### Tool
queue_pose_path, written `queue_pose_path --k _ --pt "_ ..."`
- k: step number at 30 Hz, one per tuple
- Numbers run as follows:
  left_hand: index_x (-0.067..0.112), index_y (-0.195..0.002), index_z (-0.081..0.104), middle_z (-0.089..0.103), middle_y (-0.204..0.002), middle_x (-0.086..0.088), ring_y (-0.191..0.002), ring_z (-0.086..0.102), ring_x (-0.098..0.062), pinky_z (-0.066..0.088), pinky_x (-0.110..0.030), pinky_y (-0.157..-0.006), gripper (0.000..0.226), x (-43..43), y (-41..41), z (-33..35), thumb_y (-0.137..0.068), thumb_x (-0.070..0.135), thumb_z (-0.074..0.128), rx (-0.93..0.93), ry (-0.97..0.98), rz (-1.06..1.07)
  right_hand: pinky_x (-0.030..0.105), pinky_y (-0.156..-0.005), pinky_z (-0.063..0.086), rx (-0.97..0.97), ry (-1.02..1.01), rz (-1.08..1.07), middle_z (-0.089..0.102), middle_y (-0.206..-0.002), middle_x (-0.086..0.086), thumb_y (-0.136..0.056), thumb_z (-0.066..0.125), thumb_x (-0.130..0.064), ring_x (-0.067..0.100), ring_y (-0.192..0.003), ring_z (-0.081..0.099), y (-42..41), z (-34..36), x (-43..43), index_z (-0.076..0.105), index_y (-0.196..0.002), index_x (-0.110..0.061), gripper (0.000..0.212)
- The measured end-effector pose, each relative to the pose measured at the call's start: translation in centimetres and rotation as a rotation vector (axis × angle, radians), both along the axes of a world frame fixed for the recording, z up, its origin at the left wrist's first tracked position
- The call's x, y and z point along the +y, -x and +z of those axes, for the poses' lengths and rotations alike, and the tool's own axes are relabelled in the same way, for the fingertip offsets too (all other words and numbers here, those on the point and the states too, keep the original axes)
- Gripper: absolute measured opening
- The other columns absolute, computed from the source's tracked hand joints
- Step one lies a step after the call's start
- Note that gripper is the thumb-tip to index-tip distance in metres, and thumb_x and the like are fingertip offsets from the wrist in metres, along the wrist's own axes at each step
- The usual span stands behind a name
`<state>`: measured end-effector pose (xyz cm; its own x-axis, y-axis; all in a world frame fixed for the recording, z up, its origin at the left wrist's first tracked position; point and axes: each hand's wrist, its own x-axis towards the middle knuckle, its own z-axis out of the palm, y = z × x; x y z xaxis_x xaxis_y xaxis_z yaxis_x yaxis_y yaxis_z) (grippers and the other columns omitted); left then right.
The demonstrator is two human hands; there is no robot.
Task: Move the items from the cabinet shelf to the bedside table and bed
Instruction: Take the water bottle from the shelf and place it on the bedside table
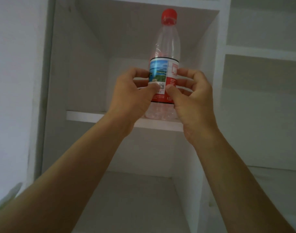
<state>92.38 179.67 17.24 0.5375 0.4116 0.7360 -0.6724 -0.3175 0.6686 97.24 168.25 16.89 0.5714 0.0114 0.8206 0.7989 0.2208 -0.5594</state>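
Note:
A clear plastic water bottle point(165, 47) with a red cap and a red, white and blue label stands upright at the front edge of a white cabinet shelf point(86, 116). My left hand point(132, 95) grips the label from the left, thumb across the front. From the right, my right hand point(192, 98) grips the same bottle, its thumb beside the left thumb. Both arms reach up from below. The bottle's base shows between my wrists, at the level of the shelf board.
The white cabinet point(48, 81) has a lower compartment point(135, 190) under the shelf. More open white shelves point(261, 51) run to the right. A pale wall point(12, 81) is on the left.

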Motion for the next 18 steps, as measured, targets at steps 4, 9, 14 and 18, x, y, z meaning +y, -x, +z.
queue_pose_path --k 4,9,14,18 --pt "0.015 -0.111 0.063 0.076 -0.1 -0.003 -0.081 0.077 -0.015 0.064 -0.041 -0.073 0.023 1.1 2.3 -0.6 -0.089 0.01 0.07 0.023 -0.038 0.058 0.03 -0.076 0.065 0.026 0.0 0.084 0.067 -0.119 -0.001 -0.089 0.073 -0.012 0.008 -0.1 0.07 1.2 -0.8 1.1 0.057 -0.125 -0.02 0.04" --pt "0.015 -0.107 0.064 0.077 -0.096 0.0 -0.079 0.077 -0.014 0.063 -0.04 -0.08 0.024 1.6 4.4 -1.4 -0.086 0.008 0.073 0.082 -0.03 0.14 0.032 -0.075 0.065 0.065 0.002 0.224 0.068 -0.117 -0.001 -0.089 0.073 -0.009 0.01 -0.1 0.071 1.9 -2.1 2.0 0.056 -0.123 -0.018 0.039" --pt "0.014 -0.106 0.063 0.076 -0.098 -0.003 -0.084 0.077 -0.015 0.062 -0.039 -0.082 0.025 0.9 6.3 -2.4 -0.085 0.006 0.074 0.094 -0.046 0.271 0.038 -0.082 0.064 0.044 0.004 0.378 0.07 -0.118 0.003 -0.086 0.074 -0.005 0.015 -0.105 0.071 1.3 -3.3 2.4 0.058 -0.125 -0.016 0.043" --pt "0.013 -0.118 0.061 0.075 -0.105 -0.004 -0.093 0.075 -0.016 0.062 -0.039 -0.087 0.034 -0.6 8.2 -3.5 -0.086 0.009 0.073 0.11 -0.073 0.408 0.042 -0.083 0.064 0.032 -0.01 0.535 0.072 -0.115 0.004 -0.084 0.074 -0.006 0.02 -0.104 0.073 1.5 -4.3 2.3 0.061 -0.123 -0.016 0.043"
